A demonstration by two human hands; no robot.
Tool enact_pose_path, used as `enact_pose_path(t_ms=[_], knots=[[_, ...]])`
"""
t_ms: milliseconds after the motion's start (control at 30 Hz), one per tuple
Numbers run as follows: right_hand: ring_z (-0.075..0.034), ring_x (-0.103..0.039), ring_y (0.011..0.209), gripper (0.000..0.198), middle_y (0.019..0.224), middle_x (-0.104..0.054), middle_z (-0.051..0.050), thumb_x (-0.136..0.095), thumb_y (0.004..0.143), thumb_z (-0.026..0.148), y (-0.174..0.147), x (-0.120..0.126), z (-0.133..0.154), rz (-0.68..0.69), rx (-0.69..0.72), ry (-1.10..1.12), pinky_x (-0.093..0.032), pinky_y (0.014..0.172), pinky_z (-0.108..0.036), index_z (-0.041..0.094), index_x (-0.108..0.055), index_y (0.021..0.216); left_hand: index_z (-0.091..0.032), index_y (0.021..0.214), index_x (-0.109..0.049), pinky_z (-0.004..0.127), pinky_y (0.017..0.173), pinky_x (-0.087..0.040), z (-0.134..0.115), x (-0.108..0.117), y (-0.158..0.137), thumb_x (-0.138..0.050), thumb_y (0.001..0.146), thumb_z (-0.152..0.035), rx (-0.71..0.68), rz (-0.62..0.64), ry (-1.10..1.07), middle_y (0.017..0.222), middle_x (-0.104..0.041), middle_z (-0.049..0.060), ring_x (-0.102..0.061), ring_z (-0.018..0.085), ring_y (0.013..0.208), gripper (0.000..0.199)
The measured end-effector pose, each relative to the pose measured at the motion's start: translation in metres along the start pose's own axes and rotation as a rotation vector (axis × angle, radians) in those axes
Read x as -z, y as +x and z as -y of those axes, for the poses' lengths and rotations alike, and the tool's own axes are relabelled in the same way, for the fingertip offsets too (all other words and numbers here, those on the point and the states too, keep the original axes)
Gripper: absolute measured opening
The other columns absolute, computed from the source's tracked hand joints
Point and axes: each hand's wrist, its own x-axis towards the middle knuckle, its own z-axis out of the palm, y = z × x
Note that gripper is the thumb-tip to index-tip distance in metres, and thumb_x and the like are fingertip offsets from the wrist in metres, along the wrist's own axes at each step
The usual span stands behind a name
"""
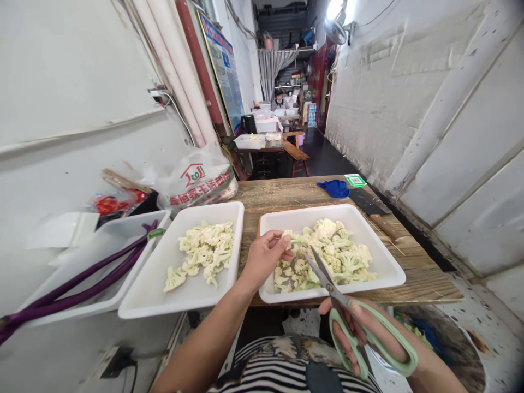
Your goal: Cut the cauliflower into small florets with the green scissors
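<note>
My left hand [266, 254] pinches a small cauliflower floret [298, 238] by its head, above the right white tray [385, 273]. My right hand [360, 327] grips a pair of scissors [329, 287] with pale green handles. The blades are parted and point up and left, their tips just below the floret and apart from it. Many cauliflower pieces [347, 256] fill much of the right tray under the hands. In the left white tray [143, 295] lies a smaller heap of cut florets [207, 248].
Long purple eggplants [98, 278] jut out of another white tray [158, 221] at far left. A full plastic bag [200, 180] stands behind. On the wooden table [266, 191] are a blue cloth-like item [335, 188] and a cleaver [382, 225]. A person [279, 99] sits far back.
</note>
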Motion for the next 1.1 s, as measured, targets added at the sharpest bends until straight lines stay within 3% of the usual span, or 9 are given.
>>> enact_pose_path(t_ms=[233,400,533,633,867,1100], knots=[[-0.012,-0.056,0.047,0.058,0.066,-0.058,-0.001,-0.041,0.093,0.063,0.004,0.005,-0.004,0.057,-0.003,0.194,-0.044,0.044,-0.022,0.015,-0.058,0.121,-0.015,0.078,-0.058,0.024,0.048,-0.053,-0.001,0.002,0.0,-0.063,0.075,-0.062,0.086,-0.027,0.099,0.059,-0.066,0.003,-0.065,0.016,0.05,0.048],[-0.011,-0.055,0.047,0.056,0.064,-0.058,0.0,-0.045,0.091,0.063,0.004,0.006,-0.003,0.062,-0.037,0.237,-0.048,0.046,-0.023,0.015,-0.059,0.117,-0.014,0.098,-0.063,0.028,0.063,-0.057,0.003,0.003,0.001,-0.066,0.076,-0.053,0.006,0.004,0.09,0.079,-0.07,0.004,-0.069,0.016,0.064,0.045],[-0.011,-0.054,0.047,0.056,0.065,-0.057,0.001,-0.046,0.089,0.066,0.002,0.003,0.001,0.017,-0.074,0.152,-0.048,0.047,-0.024,0.018,-0.059,0.115,-0.015,0.112,-0.064,0.034,0.082,-0.056,0.002,0.003,0.0,-0.067,0.078,-0.044,-0.098,0.101,0.053,0.11,-0.069,0.008,-0.068,0.02,0.093,0.045],[-0.012,-0.053,0.045,0.059,0.063,-0.055,0.002,-0.045,0.087,0.069,0.001,0.0,0.004,-0.024,-0.082,0.041,-0.046,0.045,-0.025,0.018,-0.058,0.114,-0.016,0.114,-0.066,0.035,0.094,-0.051,0.0,0.003,-0.001,-0.066,0.081,-0.037,-0.185,0.146,0.102,0.12,-0.067,0.009,-0.062,0.023,0.108,0.039],[-0.011,-0.05,0.039,0.061,0.056,-0.051,0.004,-0.039,0.089,0.07,-0.001,-0.006,0.007,-0.08,-0.061,-0.125,-0.04,0.042,-0.024,0.016,-0.056,0.112,-0.02,0.117,-0.066,0.033,0.101,-0.044,-0.006,0.004,0.0,-0.061,0.085,-0.031,-0.212,0.195,0.169,0.122,-0.066,0.007,-0.06,0.022,0.113,0.035],[-0.013,-0.052,0.05,0.065,0.062,-0.054,0.002,-0.045,0.085,0.072,-0.012,-0.019,0.014,-0.227,-0.093,-0.305,-0.043,0.051,-0.026,0.016,-0.057,0.115,-0.018,0.117,-0.066,0.035,0.102,-0.043,-0.013,0.004,-0.001,-0.069,0.079,-0.026,-0.228,0.275,0.009,0.121,-0.066,0.01,-0.059,0.022,0.114,0.039]])
